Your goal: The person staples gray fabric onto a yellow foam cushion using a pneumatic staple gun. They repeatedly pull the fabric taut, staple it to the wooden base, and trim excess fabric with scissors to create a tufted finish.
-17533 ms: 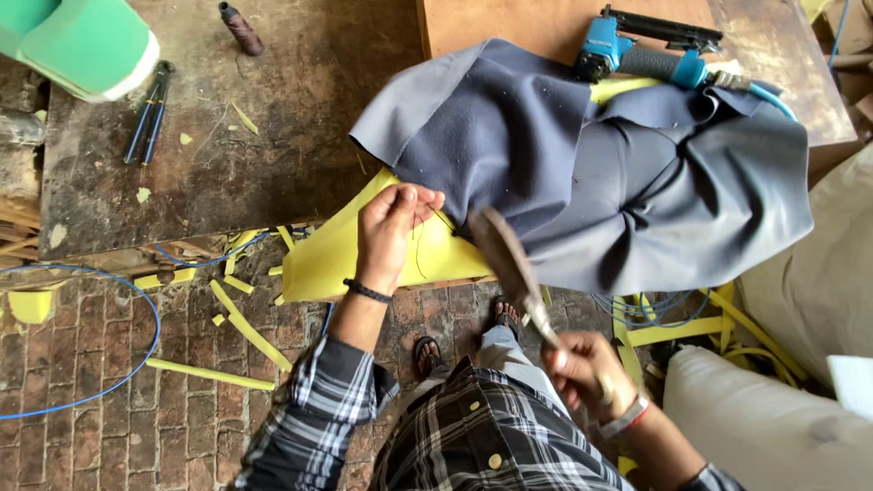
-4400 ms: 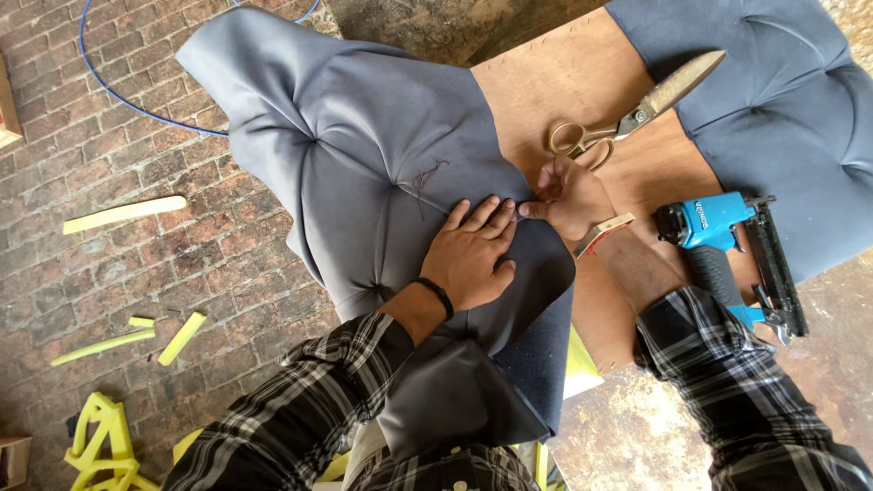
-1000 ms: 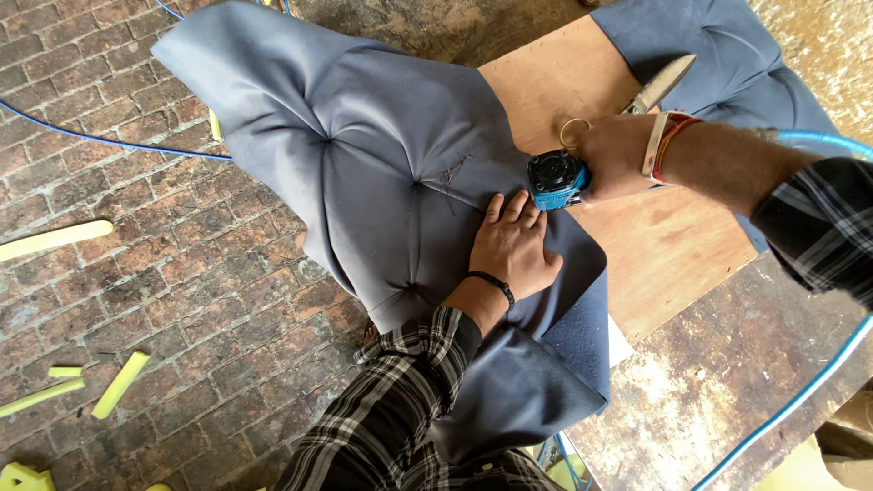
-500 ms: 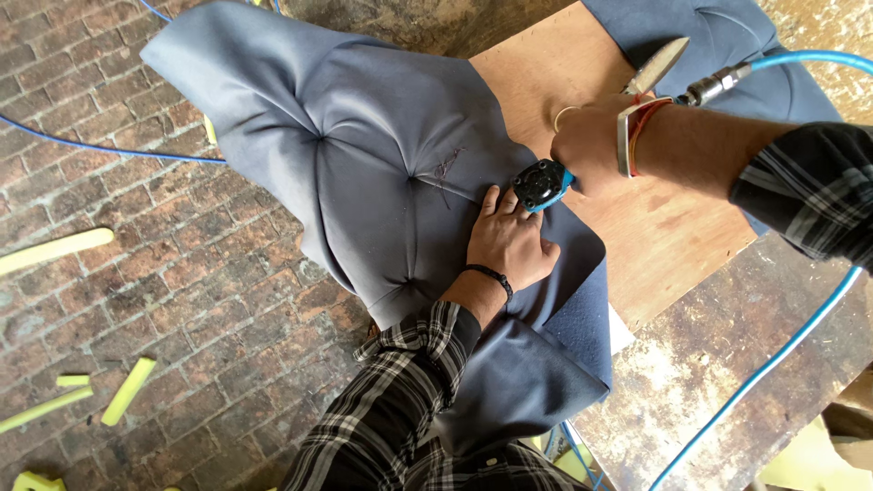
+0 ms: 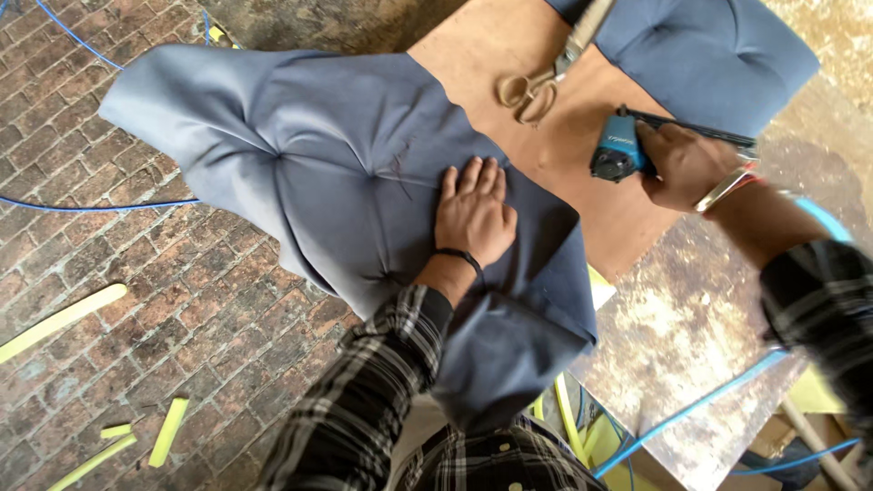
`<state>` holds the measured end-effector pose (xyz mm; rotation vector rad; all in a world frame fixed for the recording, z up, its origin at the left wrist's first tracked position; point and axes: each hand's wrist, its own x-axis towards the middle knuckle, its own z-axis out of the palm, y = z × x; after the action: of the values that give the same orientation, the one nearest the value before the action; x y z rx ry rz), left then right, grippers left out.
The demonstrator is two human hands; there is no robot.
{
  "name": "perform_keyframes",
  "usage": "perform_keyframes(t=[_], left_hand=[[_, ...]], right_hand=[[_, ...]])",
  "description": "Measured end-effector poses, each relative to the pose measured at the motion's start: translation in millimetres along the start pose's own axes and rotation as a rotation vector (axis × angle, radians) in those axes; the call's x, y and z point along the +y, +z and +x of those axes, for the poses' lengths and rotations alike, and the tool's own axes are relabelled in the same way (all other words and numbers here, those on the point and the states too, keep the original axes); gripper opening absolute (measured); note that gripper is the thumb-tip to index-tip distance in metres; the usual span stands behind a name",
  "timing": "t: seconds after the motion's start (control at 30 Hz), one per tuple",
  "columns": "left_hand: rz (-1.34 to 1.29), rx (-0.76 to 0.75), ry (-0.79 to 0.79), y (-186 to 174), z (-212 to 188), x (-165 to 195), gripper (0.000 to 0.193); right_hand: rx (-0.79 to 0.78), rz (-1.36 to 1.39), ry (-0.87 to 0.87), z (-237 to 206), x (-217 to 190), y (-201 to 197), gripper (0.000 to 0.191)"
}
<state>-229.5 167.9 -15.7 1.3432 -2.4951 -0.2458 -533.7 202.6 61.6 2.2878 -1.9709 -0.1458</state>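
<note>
Grey-blue tufted upholstery fabric (image 5: 318,173) drapes over the left of the brown wooden board (image 5: 509,55), spilling toward the brick floor (image 5: 109,273). Left hand (image 5: 475,215) lies flat on its right edge, fingers spread, pointing far. Right hand (image 5: 684,164), well right over bare board, is clamped on the blue pneumatic stapler (image 5: 620,155), nose leftward toward the fabric. Tan-handled scissors (image 5: 544,77) lie beyond.

Left hand (image 5: 475,215) flat, palm down, fingers together pointing away, wrist banded. Right hand (image 5: 684,165) curled closed in grip, forearm extended, sleeves plaid.
</note>
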Motion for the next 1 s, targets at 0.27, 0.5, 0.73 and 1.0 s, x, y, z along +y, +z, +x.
perform_keyframes(t=[0.27, 0.5, 0.73, 1.0], left_hand=[[-0.523, 0.045, 0.119, 8, -24, -30, 0.049], [-0.297, 0.094, 0.014, -15, -212, 10, 0.093], [-0.138, 0.157, -0.019, -16, -290, 51, 0.059], [-0.218, -0.596, -0.022, -54, -321, 73, 0.014]], right_hand=[[0.643, 0.249, -0.023, -77, -51, 44, 0.057], [-0.061, 1.499, 0.721, -171, -162, 90, 0.063], [-0.366, 1.783, 0.518, -174, -206, 87, 0.075], [-0.170, 1.811, 0.435, -174, -226, 50, 0.064]])
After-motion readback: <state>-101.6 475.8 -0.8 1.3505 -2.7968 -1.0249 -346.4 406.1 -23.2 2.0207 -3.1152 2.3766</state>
